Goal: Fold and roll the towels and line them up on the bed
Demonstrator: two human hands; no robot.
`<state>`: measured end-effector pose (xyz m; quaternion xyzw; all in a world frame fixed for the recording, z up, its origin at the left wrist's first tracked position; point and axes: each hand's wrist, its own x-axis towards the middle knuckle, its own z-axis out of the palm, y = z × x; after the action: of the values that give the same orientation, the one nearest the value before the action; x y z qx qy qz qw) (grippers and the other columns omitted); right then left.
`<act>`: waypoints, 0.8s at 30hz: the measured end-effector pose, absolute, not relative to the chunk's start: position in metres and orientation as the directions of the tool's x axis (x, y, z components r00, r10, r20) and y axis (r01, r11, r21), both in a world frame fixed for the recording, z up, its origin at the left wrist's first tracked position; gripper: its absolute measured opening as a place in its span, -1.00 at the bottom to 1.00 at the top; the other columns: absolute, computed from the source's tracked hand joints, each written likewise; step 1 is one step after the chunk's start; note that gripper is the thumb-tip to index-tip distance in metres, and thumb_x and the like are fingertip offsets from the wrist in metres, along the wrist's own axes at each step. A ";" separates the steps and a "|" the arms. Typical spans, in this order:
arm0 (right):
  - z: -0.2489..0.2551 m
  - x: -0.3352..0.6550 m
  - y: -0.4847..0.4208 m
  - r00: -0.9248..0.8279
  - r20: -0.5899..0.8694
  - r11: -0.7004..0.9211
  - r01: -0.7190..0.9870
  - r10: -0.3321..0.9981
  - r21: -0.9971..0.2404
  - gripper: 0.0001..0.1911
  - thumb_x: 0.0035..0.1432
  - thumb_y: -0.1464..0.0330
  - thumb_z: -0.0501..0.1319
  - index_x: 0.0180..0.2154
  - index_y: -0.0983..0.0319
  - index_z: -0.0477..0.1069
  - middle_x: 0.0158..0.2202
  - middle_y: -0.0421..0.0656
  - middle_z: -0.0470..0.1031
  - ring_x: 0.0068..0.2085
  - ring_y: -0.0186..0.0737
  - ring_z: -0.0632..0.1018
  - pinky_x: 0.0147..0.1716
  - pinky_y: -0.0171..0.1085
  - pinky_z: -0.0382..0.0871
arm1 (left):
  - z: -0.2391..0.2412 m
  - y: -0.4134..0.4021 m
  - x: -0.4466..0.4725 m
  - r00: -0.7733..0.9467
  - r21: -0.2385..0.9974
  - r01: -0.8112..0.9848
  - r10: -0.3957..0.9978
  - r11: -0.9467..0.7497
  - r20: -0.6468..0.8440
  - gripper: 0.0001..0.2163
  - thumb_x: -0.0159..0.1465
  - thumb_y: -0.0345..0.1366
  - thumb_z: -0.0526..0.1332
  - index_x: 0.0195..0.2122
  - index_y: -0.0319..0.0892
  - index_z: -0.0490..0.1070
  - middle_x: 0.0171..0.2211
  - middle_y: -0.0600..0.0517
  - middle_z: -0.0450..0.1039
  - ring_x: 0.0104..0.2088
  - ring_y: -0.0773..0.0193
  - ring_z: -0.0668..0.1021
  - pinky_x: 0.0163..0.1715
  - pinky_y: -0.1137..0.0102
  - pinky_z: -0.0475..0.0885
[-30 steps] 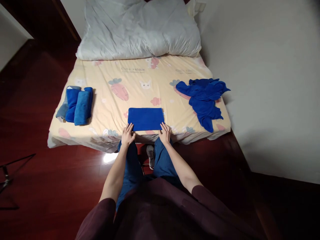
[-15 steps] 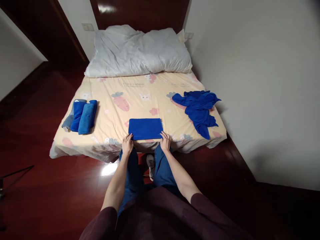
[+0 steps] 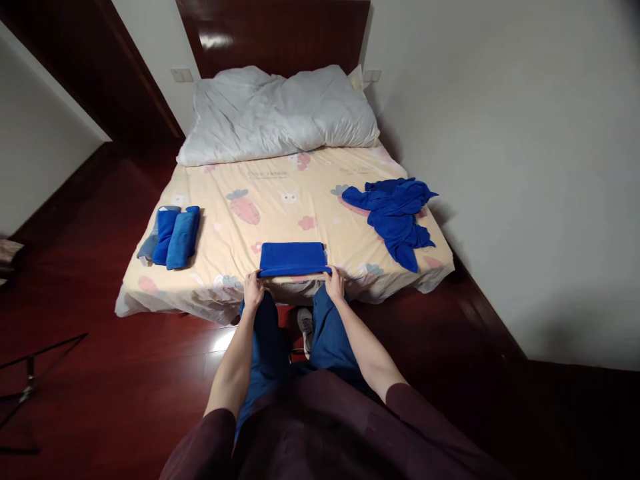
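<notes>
The left hand (image 3: 254, 290) and the right hand (image 3: 335, 285) work together at the near edge of the bed (image 3: 210, 230), one at each end of a flat blue cloth (image 3: 293, 255). The left grip is nearly closed, its curled fingers pinching the cloth's near left corner. The right grip is drawn in to much the same degree, with the near right corner caught at its fingertips. The thumbs are too small to make out clearly.

The cloth lies on the near part of the bed, toward the middle, as a neat rectangle with its long side running left to right. Its near edge shows as a narrow turned band stretched between the two hands, reaching a little past the rest of the cloth at both ends. The far part lies smooth on the sheet.

To the left, well apart from the left hand, a group of rolled cloths (image 3: 179, 241) sits close together, in blues and a greyer shade. To the right, well apart from the right hand, a crumpled blue heap (image 3: 400, 220) spreads loosely, with pointed ends sticking out. A pale duvet (image 3: 280, 123) lies bunched across the far end, before a dark headboard (image 3: 275, 33).
</notes>
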<state>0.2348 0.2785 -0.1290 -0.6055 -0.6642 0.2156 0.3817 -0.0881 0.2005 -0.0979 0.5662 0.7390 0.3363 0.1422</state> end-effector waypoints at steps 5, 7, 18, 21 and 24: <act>-0.136 0.237 0.282 0.014 0.224 0.167 0.618 0.974 -0.768 -0.65 0.28 0.38 0.19 0.08 0.21 0.52 0.02 0.02 0.62 -0.02 -0.05 0.60 0.09 -0.07 0.48 | -0.102 0.204 -0.094 -0.327 0.671 0.728 0.931 0.140 0.161 -0.67 0.34 -0.40 0.10 0.10 -0.12 0.45 0.02 -0.21 0.54 0.13 -0.07 0.52 0.17 -0.01 0.46; -0.138 0.239 0.283 0.001 0.209 0.164 0.613 0.978 -0.773 -0.64 0.27 0.40 0.18 0.08 0.21 0.52 0.03 0.00 0.62 -0.02 -0.06 0.60 0.09 -0.08 0.48 | -0.104 0.206 -0.096 -0.330 0.675 0.724 0.931 0.144 0.155 -0.67 0.34 -0.40 0.10 0.10 -0.11 0.45 0.03 -0.20 0.54 0.13 -0.06 0.52 0.17 -0.01 0.46; -0.139 0.236 0.288 0.120 0.114 0.012 0.632 0.986 -0.775 -0.69 0.38 0.16 0.18 -0.07 0.23 0.56 -0.17 0.02 0.66 -0.12 -0.02 0.62 -0.03 -0.14 0.48 | -0.120 0.219 -0.099 -0.410 0.689 0.694 0.901 0.208 0.140 -0.72 0.40 -0.30 0.06 0.05 -0.15 0.46 -0.11 -0.22 0.53 0.02 -0.06 0.55 0.07 0.03 0.50; -0.139 0.234 0.289 0.144 0.099 -0.012 0.618 0.985 -0.786 -0.67 0.38 0.13 0.15 -0.10 0.21 0.56 -0.21 0.00 0.67 -0.17 -0.01 0.63 -0.08 -0.15 0.48 | -0.122 0.221 -0.098 -0.414 0.682 0.701 0.898 0.210 0.148 -0.70 0.42 -0.28 0.04 0.06 -0.17 0.47 -0.06 -0.23 0.52 0.05 -0.07 0.53 0.10 0.02 0.48; -0.138 0.233 0.290 0.160 0.086 -0.029 0.604 0.983 -0.796 -0.63 0.39 0.11 0.12 -0.05 0.21 0.56 -0.14 0.03 0.68 -0.15 0.01 0.65 -0.06 -0.13 0.48 | -0.121 0.223 -0.097 -0.423 0.670 0.708 0.894 0.224 0.147 -0.67 0.43 -0.30 0.00 0.09 -0.20 0.47 -0.03 -0.26 0.53 0.08 -0.09 0.51 0.14 0.01 0.45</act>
<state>0.2332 0.2898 -0.1382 -0.6685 -0.5937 0.2596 0.3650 -0.0974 0.2233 -0.1214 0.5198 0.7705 0.3430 0.1361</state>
